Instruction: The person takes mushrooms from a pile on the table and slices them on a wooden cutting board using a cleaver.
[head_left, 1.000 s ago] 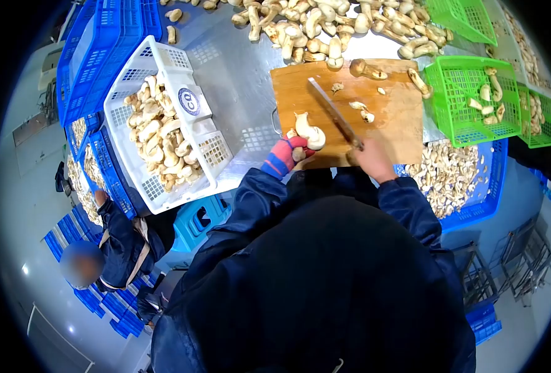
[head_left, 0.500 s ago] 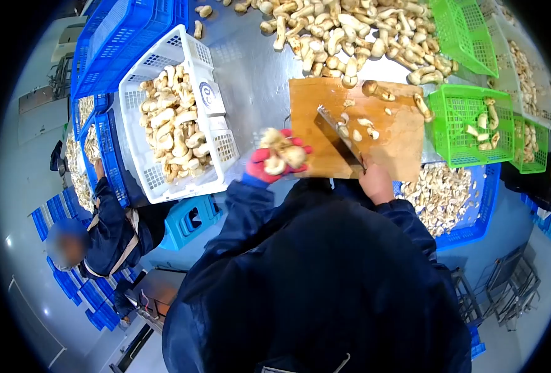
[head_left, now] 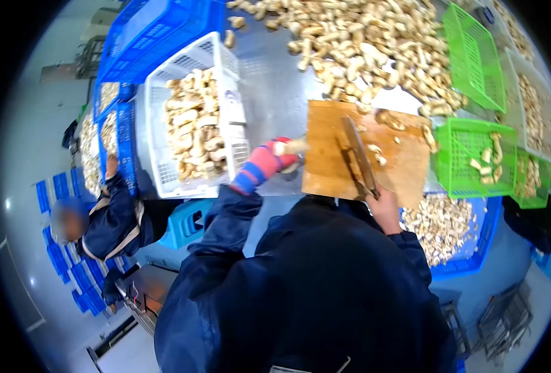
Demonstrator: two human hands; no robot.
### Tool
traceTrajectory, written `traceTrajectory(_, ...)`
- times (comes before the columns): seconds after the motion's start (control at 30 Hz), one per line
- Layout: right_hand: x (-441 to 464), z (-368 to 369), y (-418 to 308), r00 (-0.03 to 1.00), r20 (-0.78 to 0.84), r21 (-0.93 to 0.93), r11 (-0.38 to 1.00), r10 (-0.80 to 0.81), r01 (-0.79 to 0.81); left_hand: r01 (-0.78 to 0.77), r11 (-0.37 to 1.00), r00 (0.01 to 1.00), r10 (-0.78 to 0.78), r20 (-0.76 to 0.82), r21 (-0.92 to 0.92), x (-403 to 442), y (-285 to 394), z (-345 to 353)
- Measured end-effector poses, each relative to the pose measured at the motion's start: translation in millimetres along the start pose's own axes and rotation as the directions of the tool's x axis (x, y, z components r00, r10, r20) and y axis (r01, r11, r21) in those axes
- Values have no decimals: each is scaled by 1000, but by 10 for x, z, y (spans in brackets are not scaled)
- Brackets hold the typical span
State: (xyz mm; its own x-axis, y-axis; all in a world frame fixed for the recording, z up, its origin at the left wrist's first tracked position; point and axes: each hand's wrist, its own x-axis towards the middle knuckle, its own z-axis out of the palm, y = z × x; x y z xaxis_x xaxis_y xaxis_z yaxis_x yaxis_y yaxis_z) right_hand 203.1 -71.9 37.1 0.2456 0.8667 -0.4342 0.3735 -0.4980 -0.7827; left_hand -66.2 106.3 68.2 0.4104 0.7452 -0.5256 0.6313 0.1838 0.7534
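My left hand (head_left: 265,163), in a pink and blue striped glove, is closed around mushrooms (head_left: 293,147) just left of the wooden cutting board (head_left: 325,168); they are blurred. My bare right hand (head_left: 383,205) grips a knife (head_left: 360,155) by its handle, with the blade slanting up and left over the board. A few mushroom pieces (head_left: 377,152) lie right of the blade, and whole mushrooms rest along the board's upper and right edges. A white basket (head_left: 237,115) holding many mushrooms stands left of my left hand.
A large mushroom pile (head_left: 375,46) covers the table's far side. Green baskets (head_left: 452,158) stand at the right, above a blue tray (head_left: 488,230) of cut pieces. Blue crates (head_left: 163,37) are stacked at the upper left. Another person (head_left: 111,221) is at the left.
My left hand picked mushrooms off the board's left edge and moved away, turning over. The knife lifted slightly and is held more upright. The view has shifted, showing more of the pile.
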Motion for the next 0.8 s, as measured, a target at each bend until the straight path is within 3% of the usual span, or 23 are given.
traceTrajectory(0.03,-4,-2,10,1000,-2,6,1000,-10,10,-75,994,997,73,20,78,165,-156,370)
traceTrajectory(0.13,-36,-44,14,999,31,28,999,35,-36,-27,845,1000,15,26,534,425,-178,1007)
traceTrajectory(0.23,-50,-61,136,985,125,36,991,123,-128,-37,790,995,89,-54,612,475,-257,1216)
traceTrajectory(0.6,-87,-65,153,916,282,-45,958,284,-283,-26,801,996,73,-55,598,497,-319,1248)
traceTrajectory(0.7,254,345,303,983,177,-95,995,45,-29,-6,796,998,41,-45,606,486,-264,1220)
traceTrajectory(0.8,598,534,206,927,259,-52,962,271,-267,31,877,996,10,-83,479,429,-246,1124)
